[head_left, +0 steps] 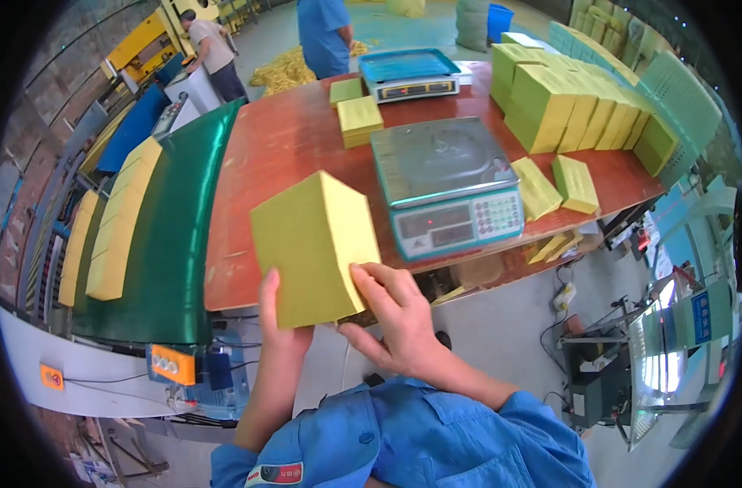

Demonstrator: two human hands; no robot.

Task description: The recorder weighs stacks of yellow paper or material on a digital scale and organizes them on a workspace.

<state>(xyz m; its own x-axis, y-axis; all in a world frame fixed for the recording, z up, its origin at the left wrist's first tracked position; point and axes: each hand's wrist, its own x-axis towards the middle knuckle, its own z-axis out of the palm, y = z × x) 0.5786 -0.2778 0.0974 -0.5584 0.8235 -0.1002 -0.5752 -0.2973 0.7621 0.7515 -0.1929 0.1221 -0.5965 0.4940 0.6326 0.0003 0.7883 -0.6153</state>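
A thick block of yellow paper sheets (302, 252) is tilted up in front of me, its broad face toward me and its cut edge to the right. My left hand (285, 325) grips it from the lower left, thumb along the side and the other fingers mostly hidden underneath. At the lower right corner, the fingers of my right hand (395, 317) press on the cut edge, with the thumb below the corner. Right of the block stands a digital scale (444, 163) with a bare metal pan and a lit display.
A red table (257, 154) carries a second scale (409, 77) with a blue tray, small yellow stacks (359, 120) and rows of yellow blocks (550, 106). On the left, a green conveyor belt (171, 220) bears more blocks (123, 228). Two people stand beyond.
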